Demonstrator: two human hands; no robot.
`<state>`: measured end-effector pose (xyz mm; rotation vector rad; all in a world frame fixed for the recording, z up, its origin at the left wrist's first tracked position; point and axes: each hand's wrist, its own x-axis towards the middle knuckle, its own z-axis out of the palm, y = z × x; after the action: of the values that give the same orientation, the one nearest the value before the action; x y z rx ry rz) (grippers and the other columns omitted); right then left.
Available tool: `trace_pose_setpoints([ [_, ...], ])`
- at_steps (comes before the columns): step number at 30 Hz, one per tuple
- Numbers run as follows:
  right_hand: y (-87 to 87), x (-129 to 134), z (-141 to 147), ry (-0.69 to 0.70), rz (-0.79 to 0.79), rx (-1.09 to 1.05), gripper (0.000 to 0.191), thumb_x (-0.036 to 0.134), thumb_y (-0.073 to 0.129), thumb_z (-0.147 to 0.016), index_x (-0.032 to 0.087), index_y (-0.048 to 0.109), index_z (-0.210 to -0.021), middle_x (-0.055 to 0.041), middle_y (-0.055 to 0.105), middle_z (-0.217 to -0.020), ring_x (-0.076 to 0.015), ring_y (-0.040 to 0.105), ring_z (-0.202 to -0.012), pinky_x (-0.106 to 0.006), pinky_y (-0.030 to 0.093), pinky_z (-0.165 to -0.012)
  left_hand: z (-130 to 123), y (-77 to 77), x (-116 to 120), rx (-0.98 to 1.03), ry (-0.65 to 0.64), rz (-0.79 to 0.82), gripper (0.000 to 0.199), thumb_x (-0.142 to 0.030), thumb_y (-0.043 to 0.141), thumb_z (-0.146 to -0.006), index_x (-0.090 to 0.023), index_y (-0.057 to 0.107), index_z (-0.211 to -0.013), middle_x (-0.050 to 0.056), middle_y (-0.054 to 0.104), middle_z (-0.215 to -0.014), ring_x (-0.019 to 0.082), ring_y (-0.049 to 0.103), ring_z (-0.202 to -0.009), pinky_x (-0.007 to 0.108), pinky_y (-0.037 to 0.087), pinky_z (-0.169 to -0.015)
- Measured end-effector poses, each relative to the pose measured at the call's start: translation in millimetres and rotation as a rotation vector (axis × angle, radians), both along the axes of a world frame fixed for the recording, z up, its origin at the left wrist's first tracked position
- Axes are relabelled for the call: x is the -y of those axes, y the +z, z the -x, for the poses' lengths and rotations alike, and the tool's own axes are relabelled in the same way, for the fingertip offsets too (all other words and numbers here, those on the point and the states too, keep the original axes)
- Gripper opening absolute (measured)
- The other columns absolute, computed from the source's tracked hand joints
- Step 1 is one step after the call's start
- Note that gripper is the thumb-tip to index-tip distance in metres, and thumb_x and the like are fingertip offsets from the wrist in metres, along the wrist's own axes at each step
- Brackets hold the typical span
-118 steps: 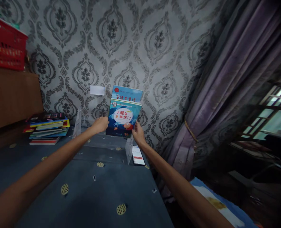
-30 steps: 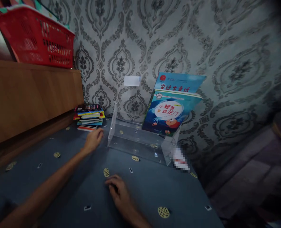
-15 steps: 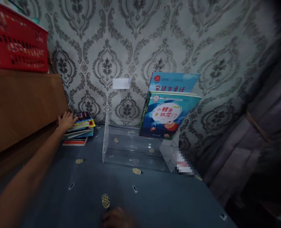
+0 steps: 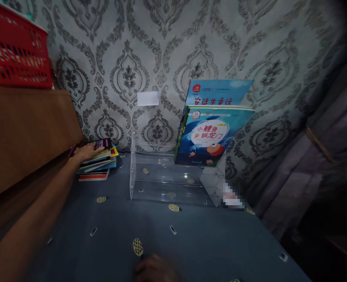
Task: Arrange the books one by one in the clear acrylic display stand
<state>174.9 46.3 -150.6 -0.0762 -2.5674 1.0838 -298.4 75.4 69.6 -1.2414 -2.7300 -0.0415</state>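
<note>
At the left, a stack of books lies beside the wooden cabinet. My left hand reaches across the near edge of the top one, a dark book with pink lettering, its fingers over the cover and its thumb hidden. My right hand is a dark blur at the bottom edge, low over the cloth; its fingers cannot be made out. A clear acrylic rack stands in the middle. On its right side, a blue picture book with a fish leans in front of a light-blue book.
A red basket sits on the wooden cabinet at the left. Patterned wallpaper with a white switch plate rises behind. A tied curtain hangs at the right. Dark blue cloth covers the surface.
My left hand has shifted slightly right and down over the top book, and more of that book's left end shows. The view has moved a little; the rack's books stay put.
</note>
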Motion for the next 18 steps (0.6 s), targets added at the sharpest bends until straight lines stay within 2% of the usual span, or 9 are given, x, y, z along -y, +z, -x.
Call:
trace_pose_setpoints([
  [4, 25.9, 7.2, -5.2, 0.02, -0.027, -0.146, 0.029, 0.008, 0.052, -0.088, 0.024, 0.071, -0.102, -0.0049, 0.075, -0.107, -0.0158, 0.067, -0.096, -0.027, 0.053, -0.089, -12.9, -2.8, 16.2, -0.05, -0.049, 0.019, 0.079, -0.075, 0.043, -0.085, -0.018, 0.051, -0.139, 0.018, 0.057, -0.144, 0.037, 0.057, -0.126, 0.047, 0.048, -0.098],
  [7, 50.3, 11.7, -12.5, 0.01, -0.01, -0.192, 0.033, 0.003, 0.047, -0.086, 0.023, 0.069, -0.102, -0.0057, 0.073, -0.105, -0.0161, 0.067, -0.097, -0.028, 0.053, -0.089, -23.9, -4.8, 26.6, -0.092, -0.081, 0.031, 0.064, -0.063, 0.045, -0.09, -0.019, 0.052, -0.136, 0.018, 0.058, -0.141, 0.034, 0.059, -0.125, 0.045, 0.049, -0.097],
  [9, 60.1, 14.6, -16.1, 0.006, -0.004, -0.21, 0.032, 0.003, 0.047, -0.086, 0.023, 0.067, -0.102, -0.0058, 0.073, -0.105, -0.0164, 0.067, -0.098, -0.029, 0.053, -0.09, -32.2, -6.3, 31.7, -0.119, -0.095, 0.037, 0.056, -0.054, 0.045, -0.093, -0.017, 0.053, -0.134, 0.02, 0.057, -0.141, 0.035, 0.057, -0.126, 0.046, 0.049, -0.097],
  [13, 60.3, 18.4, -18.6, -0.014, -0.008, -0.265, 0.029, 0.006, 0.046, -0.09, 0.022, 0.064, -0.106, -0.0068, 0.07, -0.109, -0.0166, 0.065, -0.104, -0.032, 0.052, -0.095, -46.3, -6.0, 38.4, -0.146, -0.115, 0.054, 0.052, -0.045, 0.046, -0.094, -0.011, 0.053, -0.133, 0.025, 0.057, -0.139, 0.037, 0.056, -0.127, 0.048, 0.049, -0.097],
  [18, 50.0, 19.3, -17.1, -0.006, -0.041, -0.282, 0.027, 0.007, 0.044, -0.093, 0.022, 0.062, -0.105, -0.007, 0.069, -0.107, -0.0157, 0.064, -0.104, -0.031, 0.052, -0.092, -51.1, 4.9, 43.9, -0.122, -0.142, 0.088, 0.052, -0.052, 0.052, -0.09, -0.015, 0.059, -0.127, 0.02, 0.061, -0.137, 0.034, 0.059, -0.124, 0.041, 0.048, -0.1],
])
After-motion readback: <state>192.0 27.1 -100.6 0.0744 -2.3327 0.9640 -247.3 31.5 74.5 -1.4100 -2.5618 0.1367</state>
